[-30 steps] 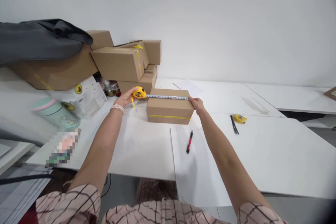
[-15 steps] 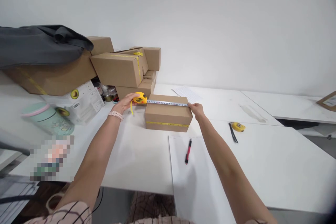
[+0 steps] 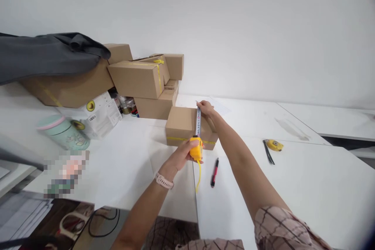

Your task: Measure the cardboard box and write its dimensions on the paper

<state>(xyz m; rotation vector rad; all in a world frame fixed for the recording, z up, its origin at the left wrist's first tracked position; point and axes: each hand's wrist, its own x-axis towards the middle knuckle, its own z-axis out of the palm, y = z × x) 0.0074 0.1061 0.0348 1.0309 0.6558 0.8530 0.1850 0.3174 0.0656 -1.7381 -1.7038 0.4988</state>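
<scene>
The box (image 3: 179, 118) sits on the worktop (image 3: 123, 168), its long axis running left to right. The tape measure (image 3: 197, 149) stands just in front of the box's near side; its blade (image 3: 198, 123) lies across the box top from near edge to far, square to the long axis, and its yellow strap (image 3: 199, 177) trails toward the person. The left hand (image 3: 179, 156) has its fingers clamped on the tape measure's case. The right hand (image 3: 206, 108) has its fingers pinched on the blade's far end, and they hide the blade's tip. The right hand and forearm cover part of the box's right end; the left hand and case cover part of its yellow band (image 3: 175, 139). The blade's figures are too small to read with confidence.
</scene>
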